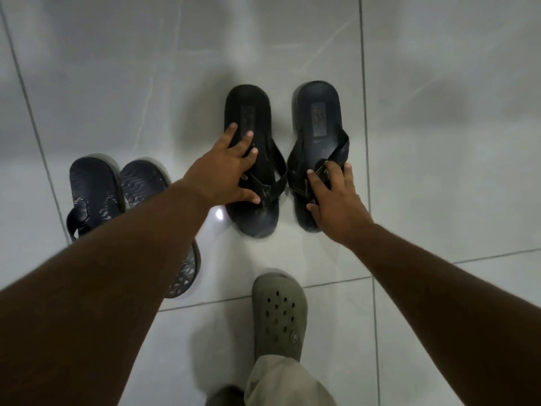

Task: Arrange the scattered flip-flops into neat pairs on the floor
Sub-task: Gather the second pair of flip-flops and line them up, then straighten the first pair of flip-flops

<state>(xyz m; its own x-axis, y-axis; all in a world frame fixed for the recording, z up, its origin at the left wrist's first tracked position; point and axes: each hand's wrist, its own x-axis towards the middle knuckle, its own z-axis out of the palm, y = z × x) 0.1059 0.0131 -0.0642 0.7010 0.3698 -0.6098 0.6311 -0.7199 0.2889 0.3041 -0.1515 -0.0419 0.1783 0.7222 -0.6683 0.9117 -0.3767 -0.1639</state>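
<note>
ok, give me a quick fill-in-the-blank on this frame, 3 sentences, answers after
1. The left hand lies on the left one of the two ____ sandals.
2. The right hand touches the ____ of the right sandal.
3. The foot at the bottom wears a grey-green ____.

Answers: black; straps; clog
</note>
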